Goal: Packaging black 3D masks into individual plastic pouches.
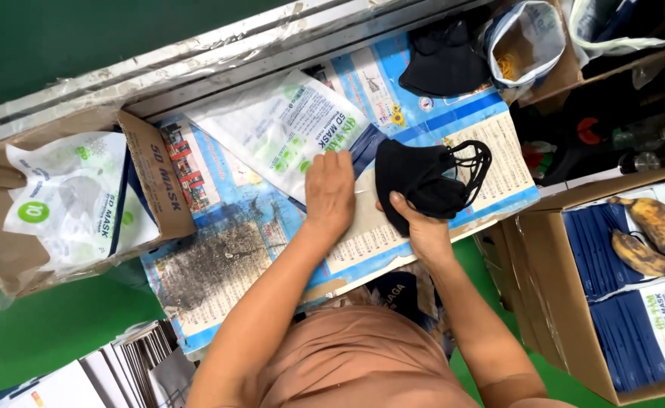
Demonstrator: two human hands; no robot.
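A small stack of black fabric face masks with thin ear loops [423, 181] is gripped in the right hand [423, 230], the thumb laid over the near edge and the fingers hidden beneath. The stack lies at about one o'clock from the picture centre, above the paper-covered table [219, 272].

The left hand [329, 193] is pressed flat, fingers together and pointing to twelve o'clock, on the mouth of a white-and-green printed plastic pouch [287, 132], whose dark blue inner flap [364, 147] is exposed just beside the masks. Nothing is grasped by it; the pouch is only pinned.

Several slips can be judged likely. The loose ear loops, hanging at three o'clock of the stack, may be snagged on the pouch edge, so that the stack would be fanned apart. The thin pouch may be creased or shut under the flat palm. With only a thumb pinch seen, the lowest mask may be dropped.

Both forearms are stretched forward from the body at six o'clock, the wrists nearly straight.

At nine o'clock an open brown cardboard box of filled pouches [68, 204] is seen; at three to four o'clock a second carton [544, 295] holds dark blue packs and two spotted bananas [646, 230].
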